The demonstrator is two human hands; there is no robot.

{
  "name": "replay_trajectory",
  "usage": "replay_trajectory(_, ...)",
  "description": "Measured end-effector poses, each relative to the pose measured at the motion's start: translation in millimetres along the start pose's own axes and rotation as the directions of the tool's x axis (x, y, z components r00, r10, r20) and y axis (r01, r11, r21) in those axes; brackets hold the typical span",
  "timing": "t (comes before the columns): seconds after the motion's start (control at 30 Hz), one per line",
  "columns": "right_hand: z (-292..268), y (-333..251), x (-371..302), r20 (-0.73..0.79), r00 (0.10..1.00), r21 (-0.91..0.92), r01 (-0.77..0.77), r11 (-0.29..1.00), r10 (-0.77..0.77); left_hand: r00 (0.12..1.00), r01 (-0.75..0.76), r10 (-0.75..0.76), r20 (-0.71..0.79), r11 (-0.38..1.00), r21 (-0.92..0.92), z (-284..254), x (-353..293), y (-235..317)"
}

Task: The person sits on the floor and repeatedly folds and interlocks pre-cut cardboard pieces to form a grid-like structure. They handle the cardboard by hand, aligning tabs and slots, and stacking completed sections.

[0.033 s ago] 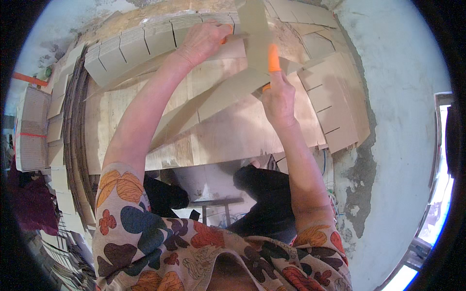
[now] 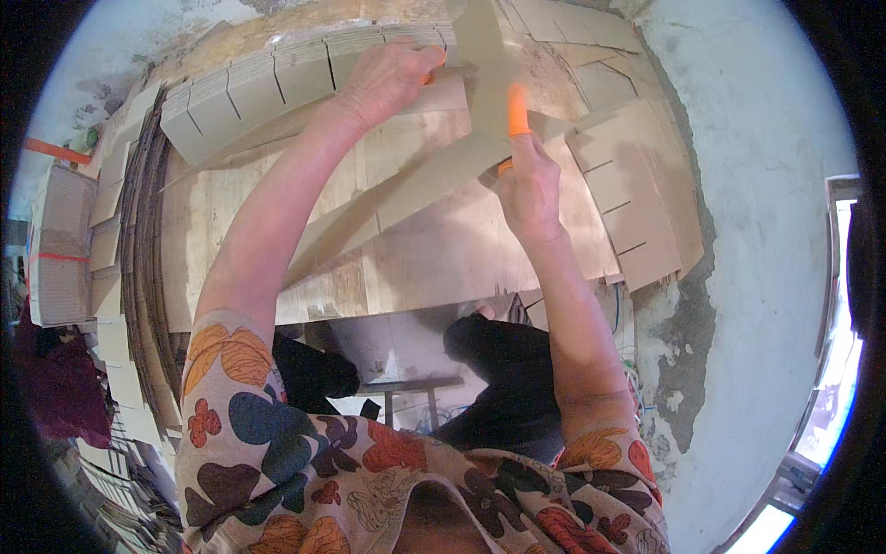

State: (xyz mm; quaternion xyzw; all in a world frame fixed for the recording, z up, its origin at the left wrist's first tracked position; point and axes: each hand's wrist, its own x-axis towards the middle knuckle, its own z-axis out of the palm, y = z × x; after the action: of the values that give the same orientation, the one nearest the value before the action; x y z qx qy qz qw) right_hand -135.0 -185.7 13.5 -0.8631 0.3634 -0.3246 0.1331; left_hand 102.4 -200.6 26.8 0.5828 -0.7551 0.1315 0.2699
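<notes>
My left hand [image 2: 392, 81], with orange finger covers, is closed at the right end of a row of slotted cardboard strips [image 2: 249, 88]. Its fingertips pinch at a strip there, though the grip is partly hidden. In my right hand [image 2: 532, 189], also wearing orange covers, a plain-looking cardboard strip [image 2: 484, 69] is held standing up and away from me; it looks slightly blurred. Another long cardboard strip [image 2: 415, 185] lies slantwise over the wooden board [image 2: 443, 249], its right end by my right hand.
Slotted cardboard pieces [image 2: 637, 194] fan out at the right edge of the board. More cardboard [image 2: 591, 37] lies at the far right. On the left stand tall cardboard stacks [image 2: 143, 240] and a white bundle [image 2: 63, 245] with a red band. A stained wall [image 2: 766, 231] rises on the right.
The strip in my right hand has shifted very slightly to the left, along with the hand. My left hand stays in place.
</notes>
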Motion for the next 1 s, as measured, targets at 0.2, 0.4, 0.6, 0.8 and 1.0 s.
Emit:
replay_trajectory(0.2, 4, -2, -1, 0.114, 0.987, -0.055, -0.109, 0.993, 0.115, 0.997, -0.038, 0.045, 0.056, 0.993, -0.114, -8, -8, 33)
replay_trajectory(0.4, 2, 1, -11, 0.087, 0.981, -0.059, -0.169, 0.984, 0.174, 0.878, 0.451, -0.330, 0.346, 0.813, -0.368, -31, 23, -11)
replay_trajectory(0.6, 5, 2, -18, 0.050, 0.995, -0.050, -0.088, 0.995, 0.091, 0.958, 0.182, -0.243, 0.152, 0.925, 0.333, 22, 25, -44)
replay_trajectory(0.8, 2, 4, -20, 0.087, 0.994, -0.047, -0.065, 0.997, 0.069, 0.965, 0.107, -0.182, 0.189, 0.931, 0.349, 35, 19, -50)
replay_trajectory(1.0, -4, 0, -21, 0.073, 0.993, -0.018, -0.087, 0.996, 0.088, 0.981, 0.090, -0.132, 0.143, 0.959, 0.270, 28, 16, -51)
